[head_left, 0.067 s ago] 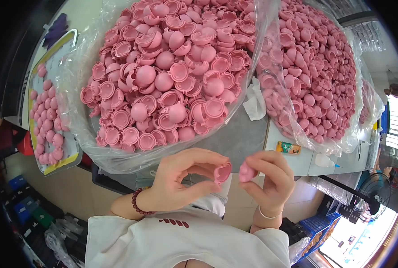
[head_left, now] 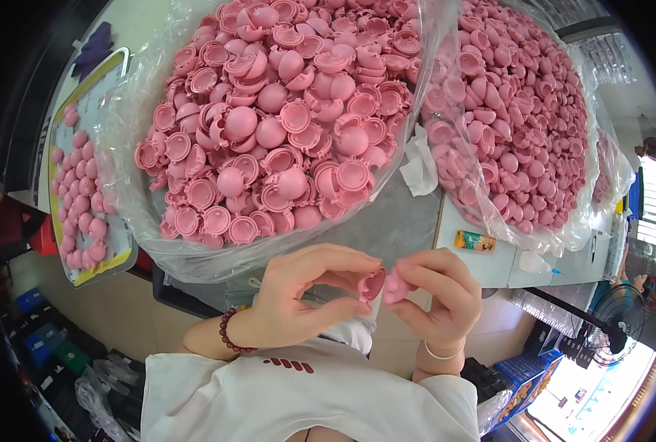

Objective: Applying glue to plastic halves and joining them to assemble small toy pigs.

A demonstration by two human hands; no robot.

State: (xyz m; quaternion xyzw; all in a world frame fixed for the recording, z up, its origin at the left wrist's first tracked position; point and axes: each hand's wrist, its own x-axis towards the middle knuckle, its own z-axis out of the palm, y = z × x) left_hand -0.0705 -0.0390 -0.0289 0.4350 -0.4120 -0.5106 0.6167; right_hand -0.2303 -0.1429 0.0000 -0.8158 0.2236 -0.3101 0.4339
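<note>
Between finger and thumb, my left hand (head_left: 295, 298) pinches a hollow pink plastic half-shell (head_left: 373, 284), its open side turned toward my right hand. My right hand (head_left: 449, 298) grips a small pink plastic shell piece (head_left: 395, 288) with rounded bumps by its fingertips. The two pieces almost meet in front of my body; whether they touch I cannot tell. Just beyond my hands lies a heap of round pink half-shells (head_left: 272, 132) in a clear plastic bag (head_left: 188, 265). A second heap of pink shell pieces (head_left: 523, 140) fills another bag at the right.
At the left a yellow-edged tray (head_left: 92, 278) carries several closed pink balls (head_left: 81, 202). White tissue (head_left: 419, 166) lies between the bags, with a small green and orange packet (head_left: 475, 241) nearer me. A black fan (head_left: 617, 324) stands at far right, above a blue box (head_left: 523, 379).
My right hand has moved left, bringing its pink piece closer to the half-shell. The left hand has shifted slightly right.
</note>
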